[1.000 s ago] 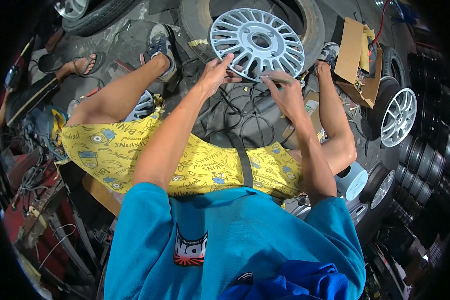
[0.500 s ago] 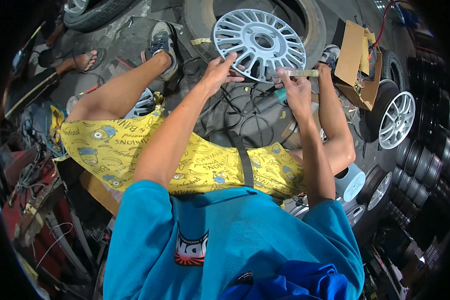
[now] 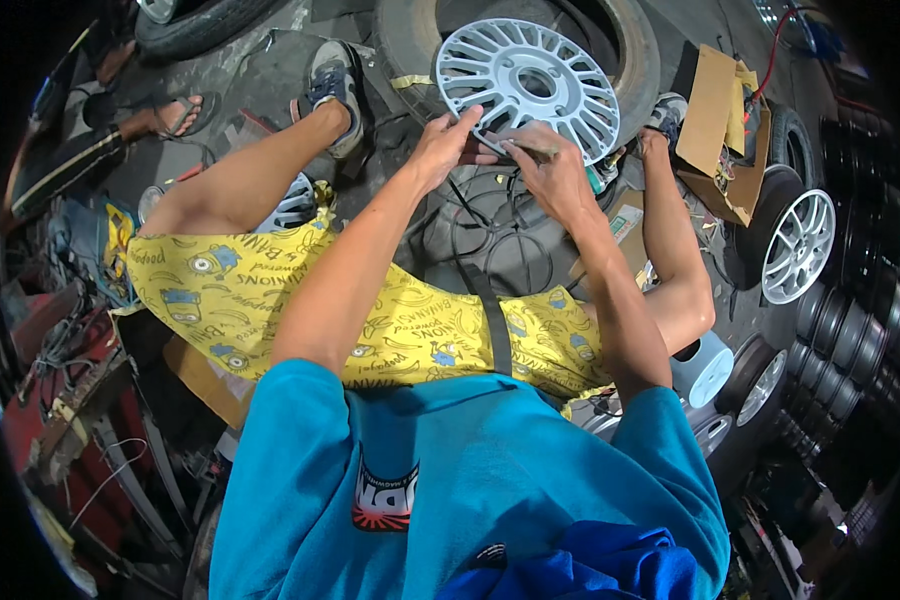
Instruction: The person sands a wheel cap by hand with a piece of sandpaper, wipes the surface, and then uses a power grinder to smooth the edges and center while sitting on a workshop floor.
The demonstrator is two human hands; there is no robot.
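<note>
A pale silver-blue, many-spoked wheel face point(image 3: 505, 85) lies tilted on a dark tire point(image 3: 406, 38) between my feet. My left hand point(image 3: 448, 148) grips its near-left rim, thumb on top and fingers beneath. Close by, my right hand point(image 3: 560, 180) is closed around a flat, greyish-beige bar point(image 3: 543, 152), held against the near rim beside my left hand. Most of the bar is hidden by the fingers, and I cannot make out its exact kind. A green part of a tool point(image 3: 597, 180) peeks out beyond my right hand.
Black cables point(image 3: 490, 232) loop over the floor between my legs. To the right stand an opened cardboard box point(image 3: 703, 125), a silver spoked wheel point(image 3: 796, 246), a light-blue stool or tub point(image 3: 708, 372) and stacked dark rims point(image 3: 832, 330). At the left is another person's sandalled foot point(image 3: 178, 117).
My right hand has moved left along the near rim, bringing the bar close to my left hand. My left hand keeps its grip, and the whole view has shifted slightly.
</note>
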